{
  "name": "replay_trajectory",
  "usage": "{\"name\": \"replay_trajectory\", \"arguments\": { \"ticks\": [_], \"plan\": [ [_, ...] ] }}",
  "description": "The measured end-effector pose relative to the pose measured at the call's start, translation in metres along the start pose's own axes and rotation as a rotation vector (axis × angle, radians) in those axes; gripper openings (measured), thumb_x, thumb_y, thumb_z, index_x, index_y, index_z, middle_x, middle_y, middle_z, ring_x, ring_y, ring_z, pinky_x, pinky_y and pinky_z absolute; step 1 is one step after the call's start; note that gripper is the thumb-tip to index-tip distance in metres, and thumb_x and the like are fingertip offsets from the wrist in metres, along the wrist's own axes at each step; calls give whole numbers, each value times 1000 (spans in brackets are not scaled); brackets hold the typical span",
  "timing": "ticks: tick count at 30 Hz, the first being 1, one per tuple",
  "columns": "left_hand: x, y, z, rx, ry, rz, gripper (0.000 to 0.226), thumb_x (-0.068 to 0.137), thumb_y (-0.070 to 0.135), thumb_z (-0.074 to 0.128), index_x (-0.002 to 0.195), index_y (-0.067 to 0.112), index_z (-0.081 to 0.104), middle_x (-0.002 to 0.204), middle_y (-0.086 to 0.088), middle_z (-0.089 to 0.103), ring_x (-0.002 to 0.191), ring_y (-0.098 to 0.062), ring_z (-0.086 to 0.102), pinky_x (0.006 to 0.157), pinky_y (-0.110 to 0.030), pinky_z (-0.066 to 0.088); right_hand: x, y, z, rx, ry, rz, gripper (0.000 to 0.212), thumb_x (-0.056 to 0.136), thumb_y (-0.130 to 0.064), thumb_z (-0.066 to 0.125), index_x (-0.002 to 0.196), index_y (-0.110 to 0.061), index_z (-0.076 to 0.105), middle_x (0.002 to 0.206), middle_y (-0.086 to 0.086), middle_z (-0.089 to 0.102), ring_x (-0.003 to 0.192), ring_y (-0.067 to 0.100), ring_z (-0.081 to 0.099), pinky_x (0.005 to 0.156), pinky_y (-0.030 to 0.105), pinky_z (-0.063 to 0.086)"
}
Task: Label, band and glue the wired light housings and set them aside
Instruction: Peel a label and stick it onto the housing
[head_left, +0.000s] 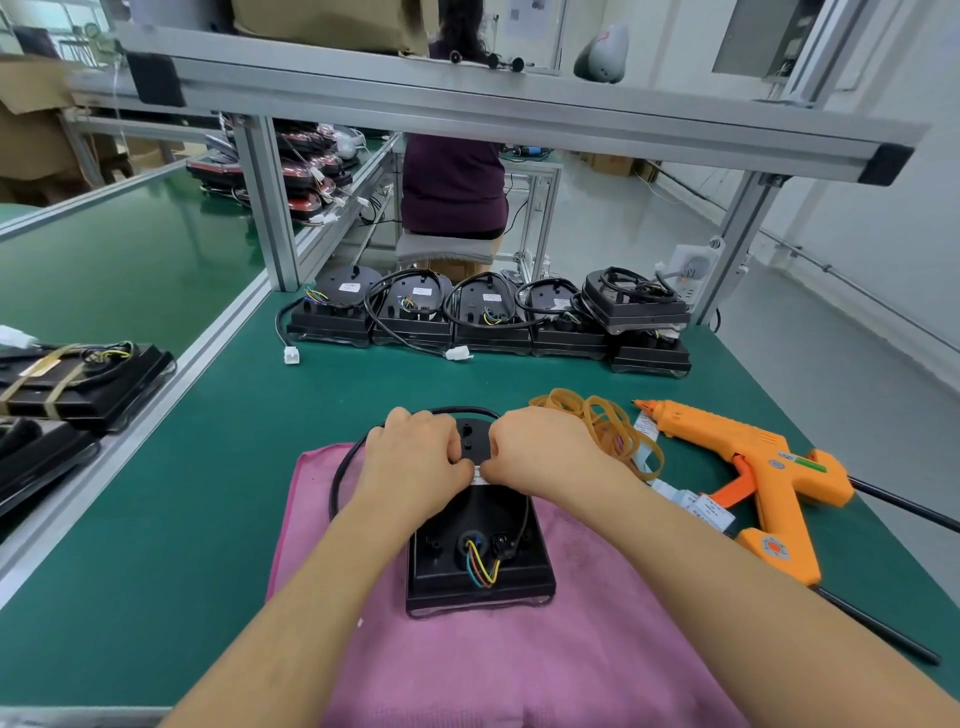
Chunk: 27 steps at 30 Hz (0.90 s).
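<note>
Green mat (156, 493), pink cloth (519, 665) at near edge, left hand (415, 462) and right hand (540, 457) pinching label (479, 474) on housing (441, 577)

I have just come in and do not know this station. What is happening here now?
A person works at a green bench. The left hand and the right hand both pinch a small white label against the back of a black light housing, which lies on a pink cloth. The rubber bands and the orange glue gun lie untouched to the right. Other housings stand in a row at the far edge; banded ones lie to the left.
</note>
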<state>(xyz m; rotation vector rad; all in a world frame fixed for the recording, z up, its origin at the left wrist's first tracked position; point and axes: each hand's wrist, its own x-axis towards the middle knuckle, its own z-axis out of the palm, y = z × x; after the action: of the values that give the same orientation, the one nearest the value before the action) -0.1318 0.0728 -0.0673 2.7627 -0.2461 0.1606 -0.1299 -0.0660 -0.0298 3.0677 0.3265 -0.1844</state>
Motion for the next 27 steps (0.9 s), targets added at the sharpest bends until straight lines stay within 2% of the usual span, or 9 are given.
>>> {"name": "replay_trajectory", "arguments": {
  "ticks": [2, 5, 7, 10, 15, 17, 21, 24, 27],
  "plan": [
    [-1, -4, -1, -98, -27, -30, 26, 82, 38, 63, 70, 30, 42, 79, 12, 50, 92, -18, 39, 77, -34, 33, -2, 4, 0, 20, 35, 25, 30, 85, -38, 57, 65, -18, 47, 65, -3, 48, 60, 17, 47, 48, 25, 34],
    [-4, -5, 4, -200, -4, -66, 24, 83, 42, 62, 75, 30, 43, 76, 14, 45, 95, -19, 41, 79, -35, 36, -9, 15, 6, 148, 66, 43, 19, 89, -35, 55, 88, -20, 65, 87, -2, 66, 83, 20, 61, 66, 34, 53],
    [-7, -1, 10, -186, 61, -90, 30, 79, 51, 64, 76, 29, 43, 77, 15, 41, 90, -16, 36, 76, -33, 31, -15, 19, 13, 245, 99, 22, 16, 90, -31, 53, 97, -28, 67, 99, -6, 67, 94, 17, 61, 75, 35, 53],
    [-7, 3, 14, -148, 103, -120, 35, 74, 55, 68, 78, 29, 45, 79, 16, 38, 88, -15, 32, 75, -32, 26, -18, 20, 22, 318, 132, 11, 18, 90, -30, 54, 102, -34, 66, 100, -9, 61, 99, 15, 57, 75, 32, 48],
    [-15, -15, 7, -325, 164, -219, 22, 86, 42, 63, 93, 22, 56, 98, 2, 57, 102, -25, 51, 84, -37, 42, -37, 33, 31, 570, 307, 157, 15, 89, -40, 58, 97, -29, 63, 88, -13, 60, 85, 7, 56, 74, 29, 47],
    [-26, -25, 7, -149, 154, -292, 43, 88, 57, 51, 109, 21, 60, 112, -2, 57, 108, -26, 47, 89, -38, 40, -49, 42, 36, 622, 260, 236, 30, 88, -48, 55, 88, -20, 64, 85, -5, 65, 81, 14, 60, 76, 35, 50],
    [-45, -21, 15, 43, -93, -299, 70, 87, 72, 20, 120, 26, 62, 124, -4, 53, 118, -26, 40, 98, -40, 33, -65, 39, 47, 690, -32, 236, 55, 94, -58, 38, 91, -10, 64, 93, 6, 68, 81, 18, 58, 74, 31, 44],
    [-48, -16, 18, -82, -123, -321, 63, 89, 69, 28, 119, 23, 59, 122, -4, 52, 120, -28, 40, 101, -41, 33, -68, 26, 52, 717, -57, 223, 48, 99, -49, 35, 101, -14, 68, 104, 5, 67, 94, 19, 58, 79, 31, 43],
    [-50, -16, 20, -395, -104, -281, 41, 92, 58, 42, 115, 28, 58, 114, 2, 63, 115, -27, 51, 102, -43, 39, -71, 16, 57, 588, 33, 232, 43, 102, -40, 32, 95, -14, 64, 103, 8, 65, 98, 26, 58, 86, 38, 47]
  ]
}}
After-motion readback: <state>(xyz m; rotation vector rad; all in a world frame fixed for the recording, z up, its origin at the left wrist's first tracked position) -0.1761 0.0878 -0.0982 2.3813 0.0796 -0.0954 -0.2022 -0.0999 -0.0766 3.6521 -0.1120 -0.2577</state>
